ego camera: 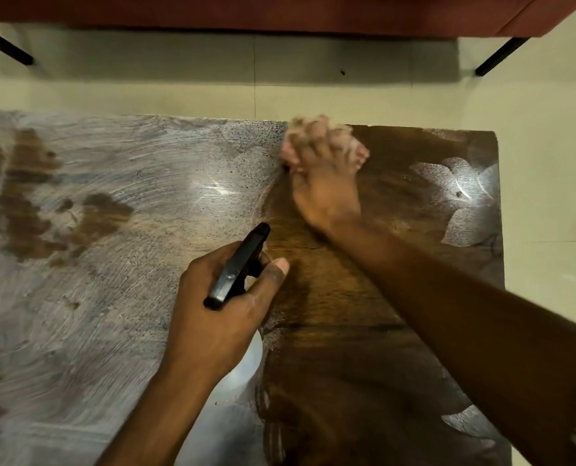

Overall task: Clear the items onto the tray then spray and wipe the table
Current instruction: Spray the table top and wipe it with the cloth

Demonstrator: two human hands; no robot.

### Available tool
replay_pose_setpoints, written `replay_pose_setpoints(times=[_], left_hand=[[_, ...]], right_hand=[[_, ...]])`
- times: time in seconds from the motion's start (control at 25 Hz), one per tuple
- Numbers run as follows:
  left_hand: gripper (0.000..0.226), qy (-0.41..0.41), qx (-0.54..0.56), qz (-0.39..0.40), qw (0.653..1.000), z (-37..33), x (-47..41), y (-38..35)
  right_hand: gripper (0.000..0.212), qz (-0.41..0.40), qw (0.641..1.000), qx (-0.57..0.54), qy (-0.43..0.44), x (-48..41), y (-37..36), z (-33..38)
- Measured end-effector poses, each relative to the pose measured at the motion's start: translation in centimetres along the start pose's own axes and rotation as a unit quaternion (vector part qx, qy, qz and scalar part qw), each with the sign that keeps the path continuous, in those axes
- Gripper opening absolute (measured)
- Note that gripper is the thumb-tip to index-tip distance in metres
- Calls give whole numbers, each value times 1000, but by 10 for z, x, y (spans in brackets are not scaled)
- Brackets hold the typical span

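Observation:
The dark wooden table fills most of the view; its left part is covered in a pale streaky wet film, while a wide strip in the middle right looks dark. My left hand holds a spray bottle with a black trigger head, its pale clear body partly hidden under the hand. My right hand is blurred with motion and presses a pinkish cloth against the table's far edge. No tray or other items are in view.
Pale tiled floor lies beyond the table's far and right edges. A red-brown seat on black legs stands across the top. Pale film patches remain at the table's right corner.

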State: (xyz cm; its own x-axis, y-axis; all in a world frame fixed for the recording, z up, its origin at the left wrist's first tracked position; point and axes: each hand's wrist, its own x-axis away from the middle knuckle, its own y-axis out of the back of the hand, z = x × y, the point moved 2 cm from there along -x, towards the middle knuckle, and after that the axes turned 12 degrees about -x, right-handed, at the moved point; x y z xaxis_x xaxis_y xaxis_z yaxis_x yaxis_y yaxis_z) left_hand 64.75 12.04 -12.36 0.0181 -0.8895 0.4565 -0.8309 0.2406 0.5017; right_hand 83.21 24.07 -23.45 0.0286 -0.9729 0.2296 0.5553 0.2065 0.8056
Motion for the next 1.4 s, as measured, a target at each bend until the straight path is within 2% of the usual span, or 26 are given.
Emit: replay_pose_setpoints(times=[0.04,0.08,0.16,0.2,0.24,0.32,0.4,0.48,0.52,0.56,0.64,0.68,0.72,0.76,0.8,0.84,0.88,0.92,1.0,1.04,1.08,1.12,1.2,1.24,1.32,1.4], left_hand=[[26,-2,0,2,1000,0,1,-1],[24,-7,-3,4,1000,1,2,-2],[20,-20,-7,8,1000,3,4,-1],[20,-18,-3,9,1000,5,6,1],[23,-12,0,8,1000,8,9,3],[31,-4,-13,5,1000,17,15,8],[35,-4,-29,10,1000,28,25,13],[39,-2,-41,17,999,40,41,19],[41,2,-44,16,999,46,51,21],[43,8,-45,15,999,52,62,23],[42,26,-38,18,999,63,82,26],[43,34,-37,20,999,69,90,27],[44,40,-41,18,998,76,99,28],[45,45,-48,17,998,82,107,29],[46,48,-46,16,998,87,115,29],[48,54,-31,17,998,91,123,29],[50,59,-8,18,998,94,131,29],[51,64,15,20,998,98,138,28],[48,68,49,29,996,105,148,26],[43,69,54,38,995,109,153,25],[37,69,53,49,995,112,159,25],[31,66,50,57,995,115,164,26],[30,57,48,61,995,122,176,31],[33,48,42,64,996,126,182,34],[34,39,30,75,996,132,192,39],[25,34,27,79,996,144,201,45]], right_hand=[[68,80,990,31,111,11,-16,16],[68,162,959,73,222,25,-27,22],[65,252,873,135,395,48,-23,1],[64,259,858,140,422,56,-9,-22],[66,245,869,141,406,59,7,-50],[68,159,939,134,272,60,45,-111],[66,12,997,62,52,62,71,-144],[72,-136,979,-22,-152,65,60,-126],[74,-171,962,-37,-211,68,44,-103],[74,-174,958,-42,-226,76,26,-76],[71,-114,986,-17,-123,106,-16,-29],[68,-47,999,10,-23,128,-36,-13],[66,49,991,49,111,153,-52,-3],[66,156,949,94,258,174,-59,-3],[67,257,876,135,385,185,-55,-13],[69,311,813,166,463,184,-44,-26],[69,318,794,194,481,176,-32,-40],[68,294,820,203,447,165,-21,-52],[62,180,931,132,288,141,-3,-64],[60,100,973,68,194,136,-1,-59],[61,24,995,16,96,135,-8,-44],[63,-31,999,-16,5,138,-23,-22],[67,-57,995,-46,-68,157,-62,27],[68,-41,997,-44,-40,177,-82,49],[68,45,993,12,110,235,-120,71],[72,167,935,91,300,301,-135,56]])
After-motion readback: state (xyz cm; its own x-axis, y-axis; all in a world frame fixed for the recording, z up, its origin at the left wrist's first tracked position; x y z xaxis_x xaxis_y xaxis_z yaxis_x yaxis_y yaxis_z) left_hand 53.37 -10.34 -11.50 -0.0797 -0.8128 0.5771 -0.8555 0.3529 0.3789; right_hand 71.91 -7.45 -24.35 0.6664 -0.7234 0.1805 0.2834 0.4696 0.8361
